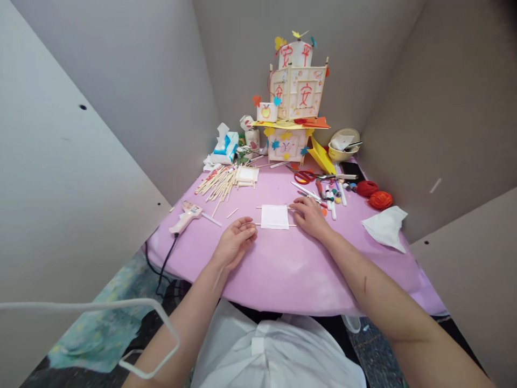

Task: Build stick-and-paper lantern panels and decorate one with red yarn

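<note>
A small white square panel (274,217) lies flat on the pink-covered table, with two thin wooden sticks running across it and sticking out at both sides. My left hand (237,242) is at its left side, fingers curled and pinched at the end of the lower stick. At the opposite side, my right hand (310,216) has its bent fingers on the right end of the upper stick; its thumb is partly hidden. Just beyond the left hand lies a short loose stick (232,213).
A pale glue gun (187,220) with a black cord lies left, near a pile of sticks (220,183). A decorated paper lantern tower (299,91) stands at the back. Red scissors (305,177), pens, orange yarn (380,200) and a white cloth (386,226) are right. Grey panels enclose the table.
</note>
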